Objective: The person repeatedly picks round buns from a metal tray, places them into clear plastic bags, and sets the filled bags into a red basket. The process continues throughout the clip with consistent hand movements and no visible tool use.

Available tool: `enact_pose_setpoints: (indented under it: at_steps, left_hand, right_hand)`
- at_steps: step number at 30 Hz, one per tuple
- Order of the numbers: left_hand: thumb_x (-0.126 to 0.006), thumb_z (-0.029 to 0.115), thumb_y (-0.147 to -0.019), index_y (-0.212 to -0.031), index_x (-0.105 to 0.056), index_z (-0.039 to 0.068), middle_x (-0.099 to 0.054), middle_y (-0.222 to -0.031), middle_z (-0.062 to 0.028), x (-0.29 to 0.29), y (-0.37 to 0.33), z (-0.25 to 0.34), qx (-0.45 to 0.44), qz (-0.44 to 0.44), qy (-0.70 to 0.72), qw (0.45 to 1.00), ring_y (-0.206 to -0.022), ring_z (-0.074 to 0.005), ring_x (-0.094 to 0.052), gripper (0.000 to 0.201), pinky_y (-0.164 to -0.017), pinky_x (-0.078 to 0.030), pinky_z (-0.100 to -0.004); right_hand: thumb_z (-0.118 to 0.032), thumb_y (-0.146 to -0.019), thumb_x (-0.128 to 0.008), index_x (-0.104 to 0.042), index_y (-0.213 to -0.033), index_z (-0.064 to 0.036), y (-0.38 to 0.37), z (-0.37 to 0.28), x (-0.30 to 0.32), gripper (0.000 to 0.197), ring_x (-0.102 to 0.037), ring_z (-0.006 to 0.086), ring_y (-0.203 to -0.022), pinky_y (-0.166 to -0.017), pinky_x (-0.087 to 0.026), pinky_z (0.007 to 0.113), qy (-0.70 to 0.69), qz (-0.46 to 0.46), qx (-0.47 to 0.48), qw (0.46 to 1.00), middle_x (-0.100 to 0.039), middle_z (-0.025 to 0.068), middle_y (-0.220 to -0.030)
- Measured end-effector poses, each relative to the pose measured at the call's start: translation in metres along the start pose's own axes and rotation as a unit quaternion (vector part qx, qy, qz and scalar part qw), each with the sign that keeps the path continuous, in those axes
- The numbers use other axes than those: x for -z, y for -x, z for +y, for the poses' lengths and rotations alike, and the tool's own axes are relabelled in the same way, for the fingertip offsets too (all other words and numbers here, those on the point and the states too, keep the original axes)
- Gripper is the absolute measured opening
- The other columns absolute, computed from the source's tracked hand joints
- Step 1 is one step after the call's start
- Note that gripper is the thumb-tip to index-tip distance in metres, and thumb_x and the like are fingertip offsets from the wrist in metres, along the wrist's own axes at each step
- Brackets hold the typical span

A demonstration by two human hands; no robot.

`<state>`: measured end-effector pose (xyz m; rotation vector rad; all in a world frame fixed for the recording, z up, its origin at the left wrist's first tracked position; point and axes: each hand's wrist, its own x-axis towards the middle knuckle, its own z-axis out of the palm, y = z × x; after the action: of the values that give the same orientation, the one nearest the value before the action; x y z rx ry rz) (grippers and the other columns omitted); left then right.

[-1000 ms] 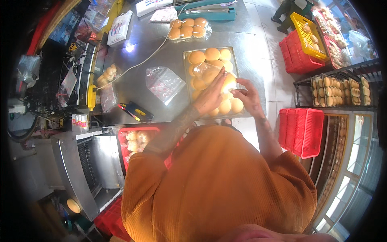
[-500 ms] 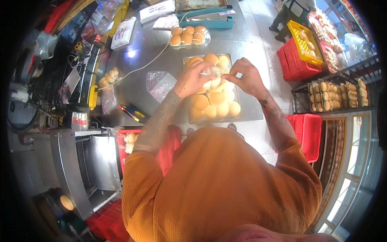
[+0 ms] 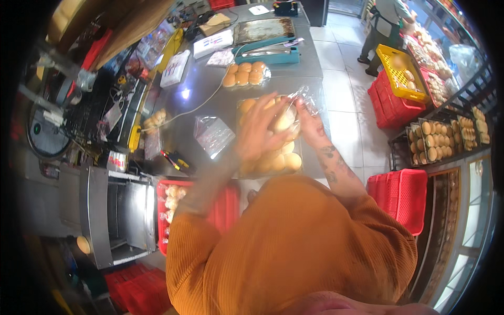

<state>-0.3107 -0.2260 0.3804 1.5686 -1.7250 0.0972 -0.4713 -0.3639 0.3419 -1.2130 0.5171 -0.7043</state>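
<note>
My left hand (image 3: pixel 258 130) is blurred with motion and presses a pale bun (image 3: pixel 286 119) into a clear plastic bag (image 3: pixel 307 98). My right hand (image 3: pixel 311 122) pinches that bag's edge and holds it up over a tray of golden buns (image 3: pixel 278 160) on the steel table (image 3: pixel 199 84). Both hands meet above the tray's middle. The fingers of the left hand hide part of the bun.
A sealed bag of buns (image 3: pixel 243 75) lies farther back, before a teal bag sealer (image 3: pixel 268 52). Empty clear bags (image 3: pixel 212 134) lie left of the tray. Red crates (image 3: pixel 401 197) stand right and below the table. A yellow crate (image 3: pixel 401 71), racks of buns and another person (image 3: pixel 386 21) are at right.
Both hands rose from the tray's near end toward its middle. A bun was lifted and a clear bag is now held open around it.
</note>
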Motion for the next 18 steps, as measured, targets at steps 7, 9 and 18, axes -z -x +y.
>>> enact_pose_setpoints:
  at_steps: [7, 9, 18]
  left_hand:
    - [-0.083, 0.02, -0.089, -0.14, -0.065, 0.019, -0.052, -0.157, -0.0213, -0.029, 0.09, -0.041, -0.185, 0.094, -0.168, 0.964, -0.141, -0.0416, -0.056, 0.054, -0.119, -0.038, -0.0708]
    - [-0.081, 0.016, -0.088, -0.136, -0.065, 0.016, -0.057, -0.151, -0.0217, -0.016, 0.086, -0.048, -0.167, 0.098, -0.176, 0.965, -0.137, -0.0377, -0.06, 0.05, -0.119, -0.037, -0.072]
    - [-0.075, 0.059, -0.099, -0.167, -0.034, 0.013, -0.049, -0.161, -0.0167, 0.001, 0.099, 0.0, 0.399, 0.022, 0.6, 0.693, -0.146, -0.0341, -0.053, 0.092, -0.111, -0.056, -0.0563]
  right_hand:
    - [-0.052, -0.112, -0.058, -0.065, -0.118, -0.0089, -0.004, -0.045, 0.012, 0.044, -0.064, 0.0274, -0.13, -0.115, -0.052, 0.047, -0.352, 0.051, -0.165, 0.92, -0.069, 0.012, -0.137]
    - [-0.053, -0.113, -0.055, -0.065, -0.126, -0.0053, -0.007, -0.047, 0.001, 0.05, -0.067, 0.0242, -0.125, -0.111, -0.055, 0.044, -0.329, 0.057, -0.178, 0.926, -0.07, 0.0097, -0.132]
    - [-0.043, -0.111, -0.064, -0.067, -0.128, 0.0007, -0.027, -0.01, -0.019, 0.047, -0.074, 0.0247, -0.11, -0.102, -0.062, 0.042, -0.211, 0.063, -0.173, 0.96, -0.074, 0.0128, -0.121]
